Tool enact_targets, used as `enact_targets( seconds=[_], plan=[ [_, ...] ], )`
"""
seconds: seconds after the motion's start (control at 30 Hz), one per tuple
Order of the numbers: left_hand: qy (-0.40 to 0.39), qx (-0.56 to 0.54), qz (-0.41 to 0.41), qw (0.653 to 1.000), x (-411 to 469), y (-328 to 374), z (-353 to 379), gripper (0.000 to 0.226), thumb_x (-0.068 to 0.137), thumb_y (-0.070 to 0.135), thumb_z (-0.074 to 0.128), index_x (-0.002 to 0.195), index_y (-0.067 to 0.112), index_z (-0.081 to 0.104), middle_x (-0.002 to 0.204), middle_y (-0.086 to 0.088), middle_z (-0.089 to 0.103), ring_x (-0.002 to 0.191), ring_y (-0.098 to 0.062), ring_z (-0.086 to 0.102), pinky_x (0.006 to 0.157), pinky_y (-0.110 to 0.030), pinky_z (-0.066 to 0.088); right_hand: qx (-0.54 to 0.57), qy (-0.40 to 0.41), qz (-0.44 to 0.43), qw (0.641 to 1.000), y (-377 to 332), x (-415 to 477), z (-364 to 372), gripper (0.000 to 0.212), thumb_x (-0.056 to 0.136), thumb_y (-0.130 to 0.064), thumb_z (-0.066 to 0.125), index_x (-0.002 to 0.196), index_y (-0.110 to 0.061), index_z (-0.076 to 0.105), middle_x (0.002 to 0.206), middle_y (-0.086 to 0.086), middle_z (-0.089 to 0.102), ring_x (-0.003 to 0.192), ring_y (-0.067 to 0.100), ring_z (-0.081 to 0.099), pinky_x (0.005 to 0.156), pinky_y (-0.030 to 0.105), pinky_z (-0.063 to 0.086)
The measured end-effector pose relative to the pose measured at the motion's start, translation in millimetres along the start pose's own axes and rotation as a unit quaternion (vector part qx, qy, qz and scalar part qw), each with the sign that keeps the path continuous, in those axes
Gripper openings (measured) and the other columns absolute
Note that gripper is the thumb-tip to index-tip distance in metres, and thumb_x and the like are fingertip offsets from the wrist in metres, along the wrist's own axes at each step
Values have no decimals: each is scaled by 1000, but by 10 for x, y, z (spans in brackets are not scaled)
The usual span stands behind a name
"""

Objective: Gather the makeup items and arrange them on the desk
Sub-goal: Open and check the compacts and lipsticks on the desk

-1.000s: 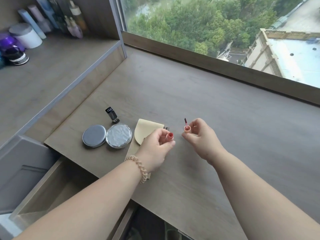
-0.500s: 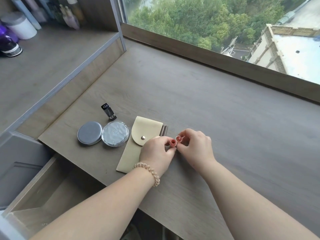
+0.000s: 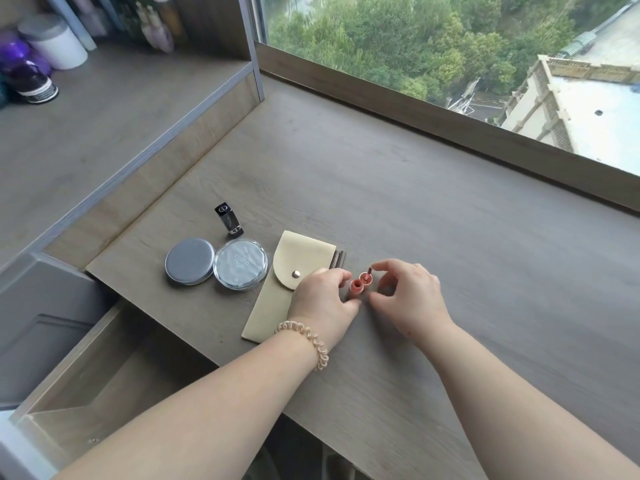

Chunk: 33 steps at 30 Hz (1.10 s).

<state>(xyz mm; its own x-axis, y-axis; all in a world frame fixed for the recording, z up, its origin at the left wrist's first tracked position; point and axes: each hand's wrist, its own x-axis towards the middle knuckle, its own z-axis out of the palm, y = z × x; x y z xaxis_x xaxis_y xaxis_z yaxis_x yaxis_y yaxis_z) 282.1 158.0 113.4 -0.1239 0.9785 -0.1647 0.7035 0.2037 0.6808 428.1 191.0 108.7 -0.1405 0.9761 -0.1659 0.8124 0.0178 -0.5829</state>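
Lip tint tube (image 3: 355, 287) pinched by left hand (image 3: 323, 299); wand cap (image 3: 365, 278) apparently pinched by right hand (image 3: 408, 297). Smear risk on beige pouch (image 3: 277, 299) if wand is misaligned.

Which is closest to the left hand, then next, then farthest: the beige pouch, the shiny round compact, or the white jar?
1. Beige pouch: under the left hand.
2. Shiny round compact: farther left.
3. White jar: far away on the shelf.

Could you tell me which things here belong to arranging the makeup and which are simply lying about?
Part of the job: left hand and right hand at two small coral tubes; beige pouch; two round compacts; black lipstick; desk.

Lying about: bottles and jars on the side shelf; open drawer.
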Motion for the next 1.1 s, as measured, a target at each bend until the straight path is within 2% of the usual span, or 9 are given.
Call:
enact_targets(
  seconds=[0.1,0.2,0.3,0.53,0.67,0.8,0.93,1.0,1.1],
  plan=[
    [4,4,21,1000,-11,-24,-130,48,73,24,73,120,17,62,109,-2,62,100,-17,59,92,-29,45,-22,-5,-26,999,-45,-47,-158,51,64,-39,75,113,-36,60,92,-17,60,102,11,52,86,30,29],
    [25,4,57,998,-42,-96,-316,50,70,23,76,118,19,63,106,-1,62,97,-17,58,90,-30,46,61,31,-90,994,-240,-108,-323,62,51,-56,73,110,-42,59,94,-19,61,102,5,51,93,35,34],
    [78,24,78,994,-30,-207,-537,43,69,21,77,111,18,66,97,0,62,89,-18,59,83,-32,48,125,91,-147,977,-504,-84,-363,58,53,-57,72,106,-36,62,90,-18,64,98,6,54,92,47,42],
    [183,5,28,983,134,-426,-1070,29,75,16,73,103,15,68,92,1,60,84,-18,58,82,-33,48,146,98,-203,963,-1127,106,-98,45,64,-57,65,99,-29,67,84,-16,64,91,9,58,87,46,44],
    [205,6,-19,979,141,-600,-1241,23,76,15,71,99,17,68,93,1,61,80,-10,54,77,-19,41,92,53,-214,971,-1466,252,142,35,78,-47,63,107,-27,66,97,-8,65,100,16,57,91,41,41],
    [221,22,-79,972,130,-782,-1405,24,78,18,67,103,21,66,100,1,62,88,-17,59,86,-35,48,-14,-29,-206,978,-1785,500,463,38,91,-25,50,128,-27,54,126,-2,59,118,23,50,97,39,38],
    [206,26,-125,970,100,-917,-1536,31,79,21,65,110,25,62,103,6,57,97,-18,57,91,-41,47,-79,-88,-214,970,-1938,700,697,50,92,-15,42,141,-27,40,145,-2,44,130,24,42,99,37,36],
    [201,13,-138,970,72,-988,-1579,34,79,21,65,112,25,61,104,6,57,98,-18,57,91,-41,47,-111,-108,-209,966,-1974,763,769,53,92,-14,43,143,-26,36,147,-1,41,131,26,40,101,38,35],
    [206,-14,-167,964,23,-1084,-1633,36,78,21,66,113,25,59,109,3,60,98,-18,58,90,-40,48,-141,-97,-203,964,-1991,815,838,50,88,-10,48,135,-25,42,128,1,56,118,27,50,87,36,37]
  ],
)
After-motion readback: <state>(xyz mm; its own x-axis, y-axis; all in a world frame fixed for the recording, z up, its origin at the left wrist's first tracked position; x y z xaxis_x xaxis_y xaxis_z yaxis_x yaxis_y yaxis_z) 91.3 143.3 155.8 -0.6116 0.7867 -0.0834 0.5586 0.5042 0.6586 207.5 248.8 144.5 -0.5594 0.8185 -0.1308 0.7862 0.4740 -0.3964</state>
